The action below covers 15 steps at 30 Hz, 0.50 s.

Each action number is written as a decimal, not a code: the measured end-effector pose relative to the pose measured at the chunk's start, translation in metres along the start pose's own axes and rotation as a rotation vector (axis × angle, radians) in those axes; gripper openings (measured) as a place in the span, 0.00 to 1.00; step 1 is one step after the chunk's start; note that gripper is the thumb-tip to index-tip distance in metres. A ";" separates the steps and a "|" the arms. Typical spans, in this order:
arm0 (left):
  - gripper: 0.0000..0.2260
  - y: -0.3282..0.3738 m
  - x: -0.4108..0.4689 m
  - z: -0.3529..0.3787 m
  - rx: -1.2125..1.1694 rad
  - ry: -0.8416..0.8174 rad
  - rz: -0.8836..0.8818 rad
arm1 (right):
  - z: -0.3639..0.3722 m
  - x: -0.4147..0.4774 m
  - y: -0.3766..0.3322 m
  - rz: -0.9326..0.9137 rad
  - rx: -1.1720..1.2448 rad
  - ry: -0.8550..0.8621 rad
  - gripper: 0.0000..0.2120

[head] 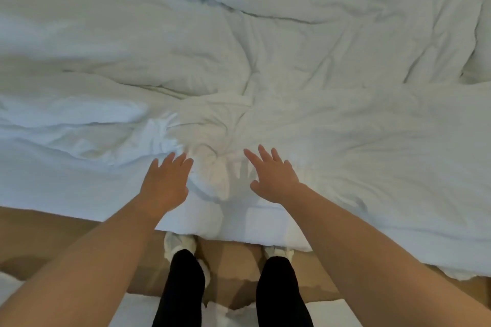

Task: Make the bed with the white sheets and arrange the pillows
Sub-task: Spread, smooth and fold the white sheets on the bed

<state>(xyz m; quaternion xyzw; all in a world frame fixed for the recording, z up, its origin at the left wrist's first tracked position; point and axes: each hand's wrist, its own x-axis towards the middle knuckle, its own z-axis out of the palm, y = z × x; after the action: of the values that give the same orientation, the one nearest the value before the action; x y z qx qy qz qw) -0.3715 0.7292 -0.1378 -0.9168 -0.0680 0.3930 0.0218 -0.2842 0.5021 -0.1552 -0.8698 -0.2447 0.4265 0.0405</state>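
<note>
The white sheets fill nearly everything beyond both hands. They are spread over the bed but heavily creased, with long ridges running away from the fingertips and off to either side. Their near edge hangs over the mattress side just below the wrists. Far out to the right of the right hand is a plump white shape that may be a pillow, though I cannot tell for sure. Below the forearms is tan floor, where I can see the person's black trouser legs and pale slippers.

My left hand and right hand reach forward side by side, a little apart. Both are wide, with straight, fanned fingers, and neither holds anything. The right one throws a shadow on the cloth beside it, so I judge it is just above the fabric. I cannot tell whether the left one touches.

Between the hands is a bunched knot of folds, the tightest crumple in view.

I read this as the smoothing step, with the cover laid on but not yet flat. The next move calls for palms pressed down on that knot and swept outward, or a pinch of the near edge and a pull toward me to take out the slack. The pillows come later.
</note>
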 end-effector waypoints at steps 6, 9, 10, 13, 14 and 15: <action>0.32 -0.122 0.024 0.014 0.064 -0.015 -0.129 | -0.017 0.043 -0.090 -0.095 -0.035 0.073 0.40; 0.39 -0.183 0.051 0.034 0.141 -0.021 -0.111 | -0.009 0.078 -0.146 -0.155 -0.175 0.161 0.43; 0.43 -0.203 0.060 0.041 0.180 -0.026 -0.112 | -0.002 0.093 -0.166 -0.171 -0.246 0.180 0.44; 0.53 -0.258 0.096 0.062 0.318 0.061 -0.096 | 0.023 0.144 -0.212 -0.114 -0.407 0.242 0.49; 0.56 -0.273 0.107 0.068 0.351 0.113 -0.080 | 0.028 0.159 -0.220 -0.066 -0.427 0.258 0.50; 0.58 -0.285 0.118 0.072 0.361 0.160 -0.062 | 0.031 0.174 -0.223 -0.014 -0.437 0.272 0.51</action>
<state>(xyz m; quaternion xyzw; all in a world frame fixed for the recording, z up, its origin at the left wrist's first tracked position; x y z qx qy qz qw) -0.3734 1.0275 -0.2454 -0.9238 -0.0228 0.3237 0.2034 -0.3053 0.7734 -0.2388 -0.9056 -0.3295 0.2421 -0.1130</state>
